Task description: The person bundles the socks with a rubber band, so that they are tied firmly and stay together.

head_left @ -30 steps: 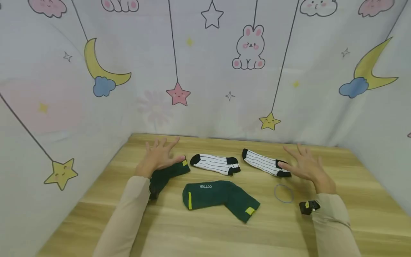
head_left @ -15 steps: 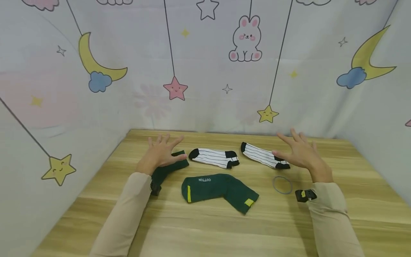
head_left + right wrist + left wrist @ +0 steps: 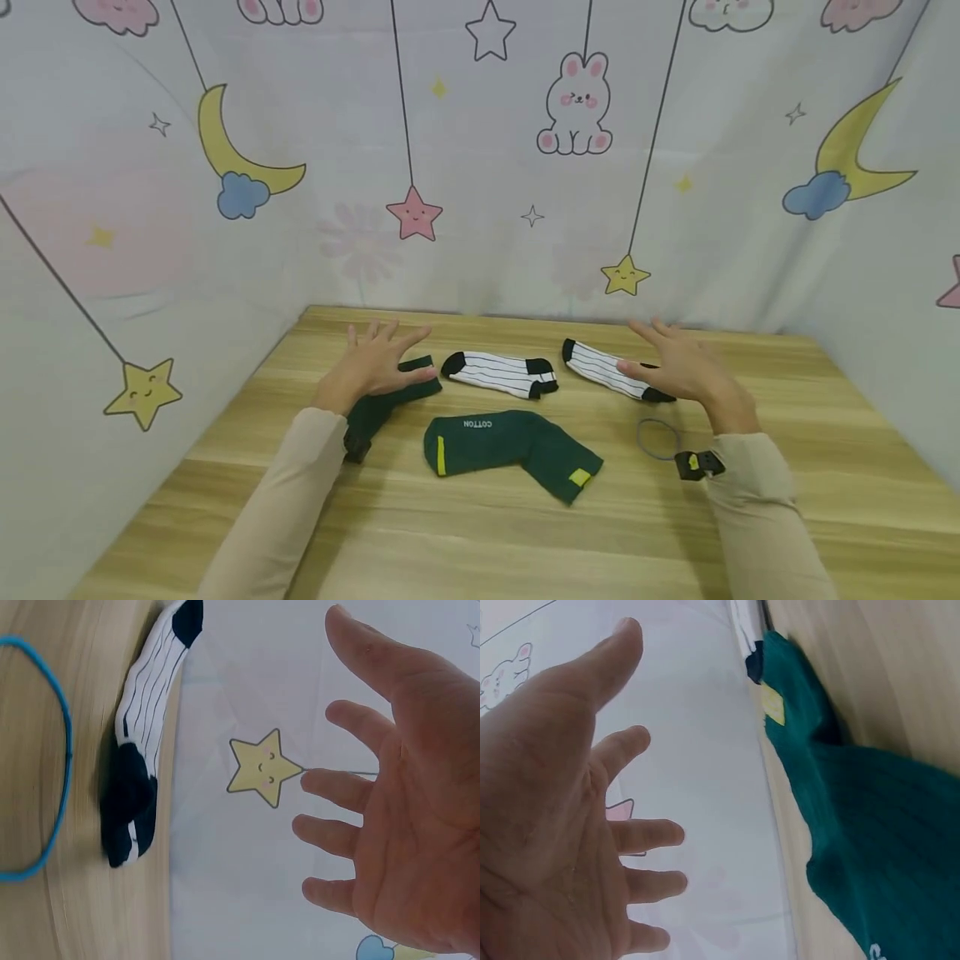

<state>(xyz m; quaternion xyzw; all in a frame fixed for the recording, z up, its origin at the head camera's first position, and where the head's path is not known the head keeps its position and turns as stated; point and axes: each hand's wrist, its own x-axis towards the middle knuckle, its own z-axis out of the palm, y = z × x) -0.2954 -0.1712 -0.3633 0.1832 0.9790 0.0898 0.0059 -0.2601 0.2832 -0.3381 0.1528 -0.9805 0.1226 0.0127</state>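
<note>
My left hand [image 3: 372, 364] hovers with spread fingers over a dark green sock [image 3: 386, 402] at the left, part of which the hand and wrist hide. In the left wrist view, that green sock [image 3: 885, 825] lies apart from the palm. Over at the right, my right hand [image 3: 686, 367] is spread above a white sock with black stripes, heel and toe [image 3: 600, 367], covering part of it. The right wrist view shows a gap between that striped sock [image 3: 154, 697] and the fingers. A second striped sock [image 3: 495, 372] and a second green sock marked COTTON [image 3: 487, 446] lie between the hands.
A thin blue ring-shaped band [image 3: 659, 439] rests on the wooden table [image 3: 525, 550] below the right hand. Behind the table's back edge hangs a pale curtain [image 3: 480, 267] printed with stars, moons and a rabbit. Similar cloth closes off both sides.
My right hand has shifted left and now covers more of the right striped sock. The left hand stays nearly in place. The socks and blue band have not moved; the head view tilted slightly.
</note>
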